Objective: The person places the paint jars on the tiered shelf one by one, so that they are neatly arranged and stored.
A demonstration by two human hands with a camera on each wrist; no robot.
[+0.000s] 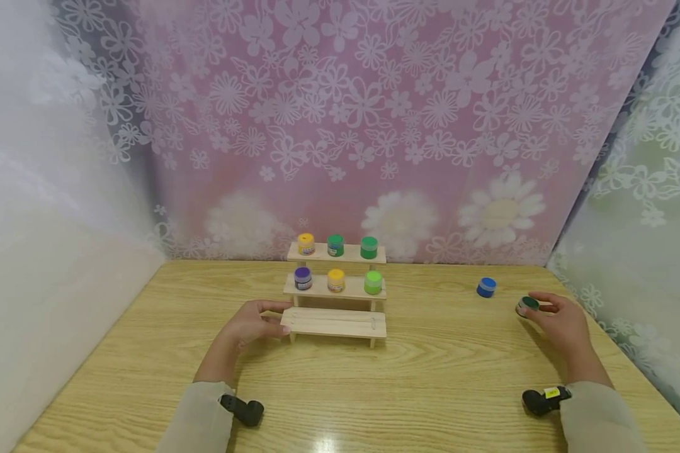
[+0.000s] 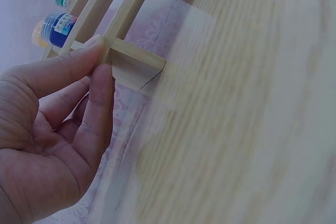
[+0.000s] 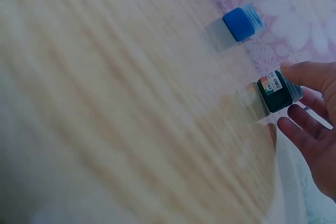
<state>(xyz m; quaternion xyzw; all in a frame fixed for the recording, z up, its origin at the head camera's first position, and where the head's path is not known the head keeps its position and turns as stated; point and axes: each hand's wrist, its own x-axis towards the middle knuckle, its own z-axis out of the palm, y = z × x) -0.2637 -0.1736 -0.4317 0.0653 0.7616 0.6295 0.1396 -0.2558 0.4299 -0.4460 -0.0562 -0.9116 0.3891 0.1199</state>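
A three-tier wooden rack (image 1: pixel 333 323) stands on the table. My left hand (image 1: pixel 255 324) pinches the left end of its lowest tier between thumb and fingers, as the left wrist view (image 2: pixel 63 124) confirms. That lowest tier bears no jar. Far to the right, my right hand (image 1: pixel 563 321) holds a dark green paint jar (image 1: pixel 527 306) by its sides, thumb on the near side. In the right wrist view the jar (image 3: pixel 275 92) shows a white label and appears at or just above the tabletop. A blue paint jar (image 1: pixel 486 287) stands a little behind and left of it.
On the rack's top tier are a yellow jar (image 1: pixel 306 244) and two green jars (image 1: pixel 369 248). The middle tier bears a purple jar (image 1: pixel 303 279), a yellow jar (image 1: pixel 336 280) and a light green jar (image 1: pixel 373 282). A floral curtain (image 1: pixel 362 126) hangs behind the wooden table (image 1: pixel 430 377).
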